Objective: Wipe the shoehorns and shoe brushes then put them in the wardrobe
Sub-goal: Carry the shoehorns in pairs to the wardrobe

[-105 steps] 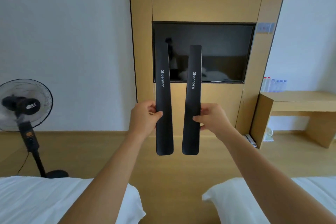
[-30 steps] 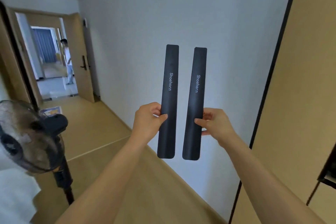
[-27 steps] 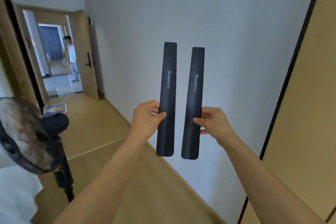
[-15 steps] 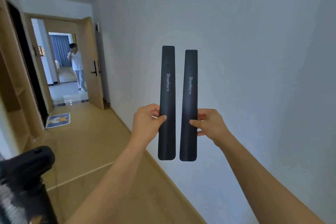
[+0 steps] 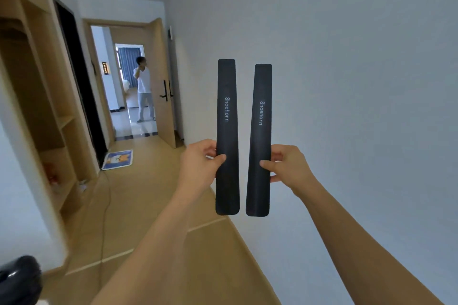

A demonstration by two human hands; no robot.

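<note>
Over on the left there's an open light-wood wardrobe with shelves (image 5: pixel 49 131), so that's presumably the destination. Mid-frame, the left hand (image 5: pixel 198 168) pinches a long flat black plastic shoehorn (image 5: pixel 226 111) low on its blade, held upright. Just beside it, not touching, the right hand (image 5: pixel 288 166) pinches a second black shoehorn (image 5: pixel 260 111) the same way. They look light, stiff and kinda slick, so gripping near the middle seems safest.

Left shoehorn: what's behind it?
Behind the left shoehorn: white wall above, wood floor near its lower end. The left hand pinches it, thumb in front; its fingers are mostly hidden behind.
</note>
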